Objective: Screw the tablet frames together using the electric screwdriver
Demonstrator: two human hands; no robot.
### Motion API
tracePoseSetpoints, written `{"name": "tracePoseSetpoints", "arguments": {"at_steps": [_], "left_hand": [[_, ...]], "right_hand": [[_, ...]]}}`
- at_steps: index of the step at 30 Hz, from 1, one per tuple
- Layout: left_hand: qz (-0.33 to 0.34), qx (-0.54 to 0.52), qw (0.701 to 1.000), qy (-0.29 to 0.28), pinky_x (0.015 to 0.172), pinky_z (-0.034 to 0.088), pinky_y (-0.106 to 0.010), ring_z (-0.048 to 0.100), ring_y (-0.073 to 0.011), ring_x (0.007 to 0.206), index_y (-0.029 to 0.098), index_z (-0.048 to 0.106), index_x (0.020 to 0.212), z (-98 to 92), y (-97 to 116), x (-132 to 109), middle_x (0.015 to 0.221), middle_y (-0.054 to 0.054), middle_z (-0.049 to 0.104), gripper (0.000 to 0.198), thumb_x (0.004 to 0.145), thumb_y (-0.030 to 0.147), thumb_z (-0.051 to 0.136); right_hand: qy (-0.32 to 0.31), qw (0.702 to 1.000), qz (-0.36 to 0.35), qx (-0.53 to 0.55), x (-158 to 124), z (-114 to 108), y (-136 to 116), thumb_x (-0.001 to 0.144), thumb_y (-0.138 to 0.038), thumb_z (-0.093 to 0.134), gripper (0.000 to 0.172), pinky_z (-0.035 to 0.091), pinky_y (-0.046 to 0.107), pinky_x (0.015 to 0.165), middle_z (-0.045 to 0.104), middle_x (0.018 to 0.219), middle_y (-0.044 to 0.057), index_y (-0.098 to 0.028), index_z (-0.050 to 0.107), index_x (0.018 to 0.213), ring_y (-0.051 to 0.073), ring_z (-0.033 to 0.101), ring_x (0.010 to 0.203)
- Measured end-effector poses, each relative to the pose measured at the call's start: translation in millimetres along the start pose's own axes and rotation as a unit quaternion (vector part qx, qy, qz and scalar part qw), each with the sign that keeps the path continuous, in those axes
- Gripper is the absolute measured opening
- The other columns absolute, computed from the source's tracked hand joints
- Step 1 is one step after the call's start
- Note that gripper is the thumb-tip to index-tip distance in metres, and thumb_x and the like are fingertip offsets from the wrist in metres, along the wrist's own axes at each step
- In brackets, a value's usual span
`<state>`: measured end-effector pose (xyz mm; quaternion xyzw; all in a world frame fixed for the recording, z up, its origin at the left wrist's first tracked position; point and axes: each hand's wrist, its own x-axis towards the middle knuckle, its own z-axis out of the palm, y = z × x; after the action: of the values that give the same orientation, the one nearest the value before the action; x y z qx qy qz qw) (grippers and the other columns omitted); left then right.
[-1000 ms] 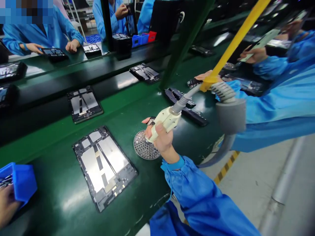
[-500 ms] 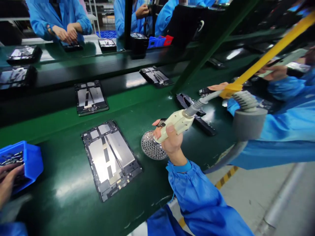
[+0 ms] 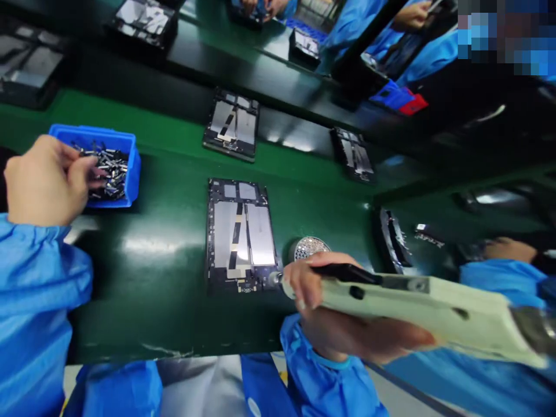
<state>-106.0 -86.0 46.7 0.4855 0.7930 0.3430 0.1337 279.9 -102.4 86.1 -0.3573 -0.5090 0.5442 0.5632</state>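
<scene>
Head view: left hand point(image 3: 46, 180) is half curled, fingertips down among the small dark screws point(image 3: 110, 171) in a blue plastic bin point(image 3: 132, 168); can't tell if it has a screw pinched; right hand point(image 3: 334, 307) is closed firmly round a cream electric screwdriver point(image 3: 417, 304), whose body runs out past the hand to the right; its bit sits at the near corner of a metal tablet frame point(image 3: 238, 237), ahead of the right hand; can't tell if the bit is touching; the frame lies flat on a green conveyor belt point(image 3: 152, 313), between the hands; a perforated metal disc point(image 3: 309, 248) sits just past the right hand's fingers, beside the frame; two more tablet frames point(image 3: 231, 124) lie on the belt beyond; a co-worker's hand point(image 3: 508, 250) is out past the screwdriver, right of the belt.
</scene>
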Motion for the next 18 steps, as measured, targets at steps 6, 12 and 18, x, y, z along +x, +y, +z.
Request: {"name": "tracePoseSetpoints", "arguments": {"at_steps": [6, 12, 18], "left_hand": [[-0.025, 0.092, 0.995, 0.029, 0.103, 0.046, -0.033, 0.071, -0.0153, 0.095, 0.010, 0.068, 0.127, 11.4, 5, -6, 0.079, 0.008, 0.071, 0.049, 0.097, 0.045, 0.051], [-0.015, 0.145, 0.989, 0.032, 0.117, 0.042, -0.046, 0.067, -0.0230, 0.119, 0.011, 0.074, 0.125, 13.3, 15, -7, 0.112, -0.001, 0.077, 0.048, 0.100, 0.046, 0.052], [0.059, 0.048, 0.996, 0.055, 0.101, 0.052, -0.040, 0.071, -0.0211, 0.091, 0.012, 0.079, 0.110, 21.3, 51, -22, 0.087, -0.003, 0.073, 0.040, 0.099, 0.045, 0.060]], "right_hand": [[-0.038, 0.998, 0.043, 0.008, -5, 14, 18, 0.076, -0.083, 0.073, 0.063, 0.039, 0.032, 0.048, 0.048, 0.048, -0.004, -0.022, 0.080, 0.094, 0.014, 0.040, 0.040], [-0.053, 0.997, 0.055, -0.003, -2, 16, 22, 0.077, -0.081, 0.073, 0.060, 0.037, 0.030, 0.045, 0.047, 0.048, -0.005, -0.023, 0.078, 0.091, 0.014, 0.038, 0.038], [-0.074, 0.994, 0.070, -0.040, -7, 12, 23, 0.076, -0.085, 0.071, 0.063, 0.042, 0.034, 0.050, 0.049, 0.050, -0.004, -0.023, 0.074, 0.085, 0.016, 0.043, 0.041]]}}
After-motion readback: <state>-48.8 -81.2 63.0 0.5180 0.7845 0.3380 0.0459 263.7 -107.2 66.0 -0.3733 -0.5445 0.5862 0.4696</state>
